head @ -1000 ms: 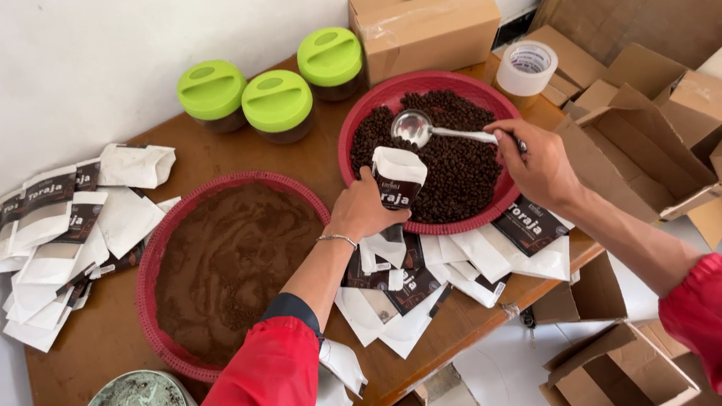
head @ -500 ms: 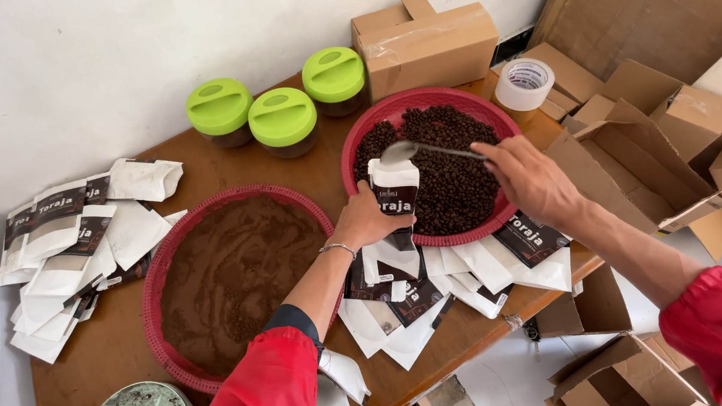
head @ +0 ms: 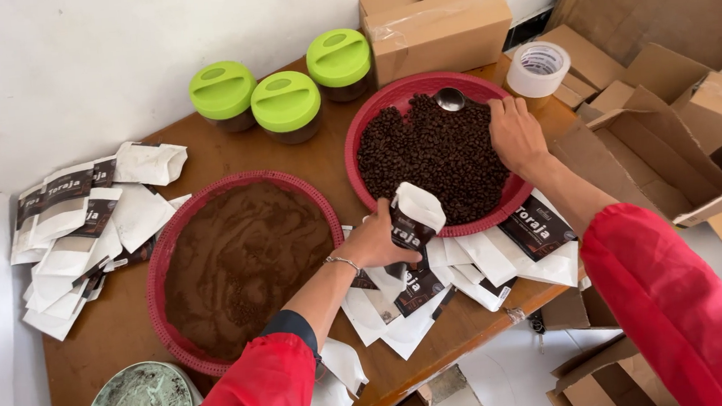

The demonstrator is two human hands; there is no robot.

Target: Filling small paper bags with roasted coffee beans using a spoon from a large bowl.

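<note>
Wooden tabletop (head: 226, 158) against a white wall: the right hand (head: 516, 133) pinches a metal scoop (head: 449, 99), dipping into the dark coffee beans (head: 431, 158) in the red round basket (head: 371, 124); a second ago it hovered loaded. Left hand (head: 373, 241) grips the white-and-black pouch (head: 413, 218) at the basket's rim. Best keep its mouth upright and near.

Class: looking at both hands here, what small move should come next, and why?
Probably lift the spoon toward the pouch. The right hand has it dipped in the coffee beans, while the left hand holds the pouch open beside the tray.
</note>
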